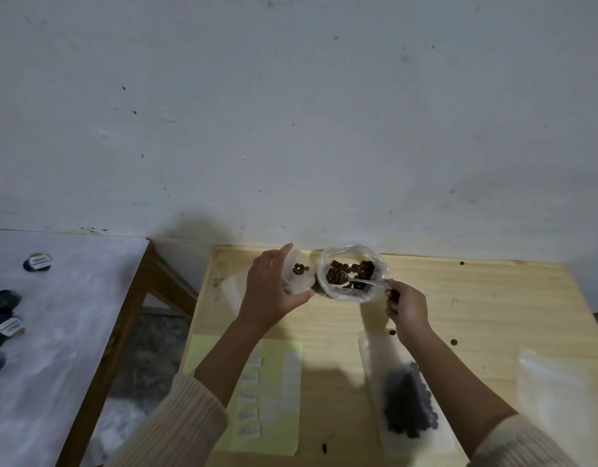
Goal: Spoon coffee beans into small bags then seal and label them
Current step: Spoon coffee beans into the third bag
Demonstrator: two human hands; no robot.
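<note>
Table (pixel 476 298): label sheet (pixel 280 433), filled bag (pixel 405 406) | left fingers (pixel 280 256) grip small bag (pixel 299 269) | right fingers (pixel 393 306) pinch spoon (pixel 358 282)

Both forearms reach forward, bare from the cream sleeves (pixel 176 423) to the wrists. The left hand (pixel 274 284) curls round a small bag (pixel 299 274), forefinger above the grip and thumb below. The right hand (pixel 407 306) (knuckles up) pinches a spoon (pixel 358 282) by its handle end.

Brown coffee beans (pixel 350 268) — yellow label sheet (pixel 274 399)
</note>
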